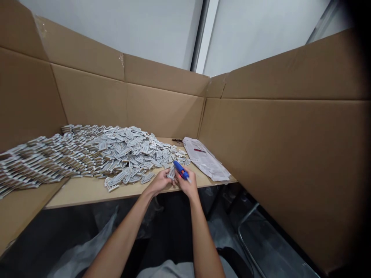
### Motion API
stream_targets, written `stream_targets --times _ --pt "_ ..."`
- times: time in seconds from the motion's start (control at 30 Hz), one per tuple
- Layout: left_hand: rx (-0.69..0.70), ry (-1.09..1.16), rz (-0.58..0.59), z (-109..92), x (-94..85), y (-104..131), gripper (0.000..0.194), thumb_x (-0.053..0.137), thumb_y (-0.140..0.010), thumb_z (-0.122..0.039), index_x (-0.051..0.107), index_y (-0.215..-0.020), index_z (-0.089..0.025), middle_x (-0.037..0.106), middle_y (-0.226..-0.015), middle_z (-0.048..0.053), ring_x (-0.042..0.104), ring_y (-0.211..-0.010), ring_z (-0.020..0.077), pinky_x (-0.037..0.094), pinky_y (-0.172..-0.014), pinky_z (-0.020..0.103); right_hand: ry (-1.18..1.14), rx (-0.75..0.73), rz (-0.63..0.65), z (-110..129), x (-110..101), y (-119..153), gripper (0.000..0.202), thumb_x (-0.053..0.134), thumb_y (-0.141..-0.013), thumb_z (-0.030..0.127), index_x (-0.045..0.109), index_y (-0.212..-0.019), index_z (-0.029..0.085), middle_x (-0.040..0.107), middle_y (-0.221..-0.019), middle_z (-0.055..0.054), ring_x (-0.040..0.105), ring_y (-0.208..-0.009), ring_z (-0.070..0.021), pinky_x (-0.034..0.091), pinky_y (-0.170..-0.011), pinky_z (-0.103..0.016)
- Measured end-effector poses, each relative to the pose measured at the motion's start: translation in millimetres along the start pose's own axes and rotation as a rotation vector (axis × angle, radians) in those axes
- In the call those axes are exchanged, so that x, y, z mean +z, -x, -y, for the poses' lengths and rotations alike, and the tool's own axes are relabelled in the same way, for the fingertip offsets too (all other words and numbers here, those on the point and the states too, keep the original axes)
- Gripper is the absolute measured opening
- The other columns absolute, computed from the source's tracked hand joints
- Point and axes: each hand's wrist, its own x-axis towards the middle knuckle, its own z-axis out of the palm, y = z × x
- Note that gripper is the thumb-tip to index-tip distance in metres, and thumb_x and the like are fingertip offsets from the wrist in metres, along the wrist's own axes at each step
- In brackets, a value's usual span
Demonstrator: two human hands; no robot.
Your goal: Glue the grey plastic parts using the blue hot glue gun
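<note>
My left hand is closed on a small grey-white flat piece, holding it above the table's front edge. In my right hand is a blue glue gun with an orange-red part and a pale stick poking out of its rear end. Its front points away from me, close beside the piece. Fingers partly hide both things. Just beyond my hands spreads a heap of similar grey-white pieces, lying loose and at all angles.
Rows of stacked pieces fill the table's left side. A white paper or plastic sheet lies at the right with a red pen-like object on it. Tall cardboard walls enclose the table. A metal chair frame stands below right.
</note>
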Motion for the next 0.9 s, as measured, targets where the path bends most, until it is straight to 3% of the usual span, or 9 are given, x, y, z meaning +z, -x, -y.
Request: stream_targets --times 0.27,0.47,0.6,0.7,0.9 --pt "-0.007 0.031 0.005 4 -2.7 -1 0.028 0.059 -0.058 -0.01 0.065 -0.085 -0.014 0.068 -0.076 0.003 0.062 -0.065 0.0145 0.05 -0.067 0.026 -0.116 0.046 0.042 -1 2 2 0.033 0.067 -0.086 0.049 0.062 -0.089 0.016 0.057 -0.06 0.003 0.051 -0.049 -0.0121 0.041 -0.048 -0.023" --pt "-0.016 -0.01 0.002 0 -0.6 -1 0.025 0.059 -0.059 -0.01 0.066 -0.083 -0.014 0.066 -0.071 0.0 0.058 -0.06 0.0123 0.047 -0.065 0.025 0.108 -0.046 0.02 3 -4 2 0.024 0.061 -0.088 0.041 0.065 -0.089 0.017 0.06 -0.066 0.001 0.055 -0.058 -0.0152 0.043 -0.057 -0.024" --pt "-0.014 0.024 -0.007 7 -2.0 -3 0.017 0.067 -0.074 -0.027 0.065 -0.085 -0.014 0.065 -0.073 0.002 0.057 -0.058 0.0121 0.047 -0.062 0.025 0.305 -0.148 0.027 -1 -7 0 0.023 0.058 -0.086 0.033 0.069 -0.097 0.016 0.067 -0.083 -0.004 0.059 -0.075 -0.0197 0.045 -0.068 -0.026" --pt "-0.011 -0.026 0.005 13 -4.9 -4 0.03 0.069 -0.081 -0.043 0.064 -0.087 -0.014 0.063 -0.067 0.002 0.056 -0.057 0.0122 0.044 -0.058 0.024 0.41 -0.176 0.02 -3 -6 0 0.025 0.058 -0.083 0.028 0.068 -0.103 0.016 0.069 -0.092 -0.007 0.06 -0.084 -0.0222 0.045 -0.075 -0.027" --pt "-0.041 0.03 -0.077 22 -6.8 -9 0.034 0.075 -0.078 -0.041 0.058 -0.092 -0.016 0.058 -0.062 -0.003 0.052 -0.05 0.0096 0.036 -0.05 0.021 0.338 -0.156 -0.009 6 -4 3 0.024 0.059 -0.09 0.039 0.067 -0.095 0.016 0.066 -0.084 -0.005 0.057 -0.077 -0.0195 0.044 -0.071 -0.026"
